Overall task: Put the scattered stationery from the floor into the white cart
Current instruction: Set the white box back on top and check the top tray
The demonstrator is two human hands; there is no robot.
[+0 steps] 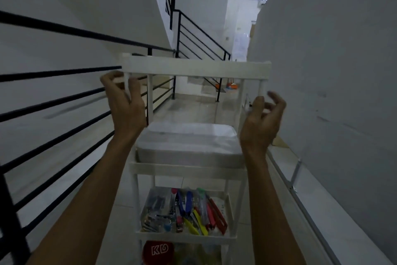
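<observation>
White cart [194,67] stands between left hand [126,110], right hand [261,125].

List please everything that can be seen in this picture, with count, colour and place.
cart: one, white, centre, several tiers
flat box: one, white, on the cart's middle tier
stationery: many pieces, mixed colours, in the lower tier
red item: one, white letters, bottom tier
railing: one, black, left side and up the stairs
wall: one, white, right
orange object: one, on the far floor, too small to name
left hand: one, at the cart's top left post, grip unclear
right hand: one, beside the right post, fingers curled, holding nothing
</observation>
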